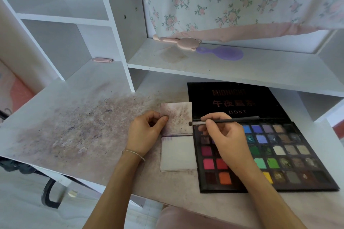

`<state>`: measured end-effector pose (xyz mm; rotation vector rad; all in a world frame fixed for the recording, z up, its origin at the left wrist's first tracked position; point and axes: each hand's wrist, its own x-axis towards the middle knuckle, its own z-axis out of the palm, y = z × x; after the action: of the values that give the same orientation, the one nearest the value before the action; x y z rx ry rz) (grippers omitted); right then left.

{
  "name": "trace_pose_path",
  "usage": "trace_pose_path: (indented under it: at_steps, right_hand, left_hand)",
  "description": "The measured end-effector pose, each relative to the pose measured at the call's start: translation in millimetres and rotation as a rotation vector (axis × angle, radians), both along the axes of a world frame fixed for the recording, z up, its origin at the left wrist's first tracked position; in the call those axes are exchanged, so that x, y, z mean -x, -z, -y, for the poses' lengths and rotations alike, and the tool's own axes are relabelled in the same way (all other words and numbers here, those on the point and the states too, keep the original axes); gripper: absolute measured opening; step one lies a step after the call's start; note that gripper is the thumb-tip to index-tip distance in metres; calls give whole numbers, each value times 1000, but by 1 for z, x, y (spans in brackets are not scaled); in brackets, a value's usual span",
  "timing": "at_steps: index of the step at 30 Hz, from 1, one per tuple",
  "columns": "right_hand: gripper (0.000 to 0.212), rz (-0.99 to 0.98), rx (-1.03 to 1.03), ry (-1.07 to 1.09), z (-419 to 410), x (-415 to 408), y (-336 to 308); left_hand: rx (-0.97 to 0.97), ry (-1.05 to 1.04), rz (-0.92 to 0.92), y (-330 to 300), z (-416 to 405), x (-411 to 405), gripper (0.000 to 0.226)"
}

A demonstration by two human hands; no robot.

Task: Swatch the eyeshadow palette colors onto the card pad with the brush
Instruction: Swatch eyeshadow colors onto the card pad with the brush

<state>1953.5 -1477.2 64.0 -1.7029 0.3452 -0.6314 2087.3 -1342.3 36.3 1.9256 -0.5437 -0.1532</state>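
Two hands busy: left hand (pixel 147 132) grip pinches flipped card pad (pixel 176 119) sheet; right hand (pixel 221 135) grip holds brush (pixel 223 121), tip at sheet edge. Judged between swatches; next, load colour from palette (pixel 290 156), stroke clean sheet.

Room: desk bare at left of frame
Right blocked: palette (pixel 264 154), card pad (pixel 177 135), low shelf (pixel 223 69) overhead.

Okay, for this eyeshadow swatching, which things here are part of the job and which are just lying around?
Part of the job: brush held in right hand; card pad, its flipped sheet pinched by left hand; eyeshadow palette.

Lying about: purple hairbrush, pink bear-shaped item, pink clip.
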Motion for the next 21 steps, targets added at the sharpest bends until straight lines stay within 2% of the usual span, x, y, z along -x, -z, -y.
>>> trace_pose_path:
  at_steps: [8,12,16,21]
  right_hand:
    - [24,-12,76,174,33,35,-2]
    - [20,-20,111,289,53,52,2]
    - [28,-90,203,388,69,63,12]
    - [11,-161,269,422,77,64,24]
  left_hand:
    - [-4,2,-8,-2,0,1,19]
    - [0,7,-5,-1,0,0,15]
    - [-2,4,11,0,0,0,15]
    - [0,-7,17,1,1,0,19]
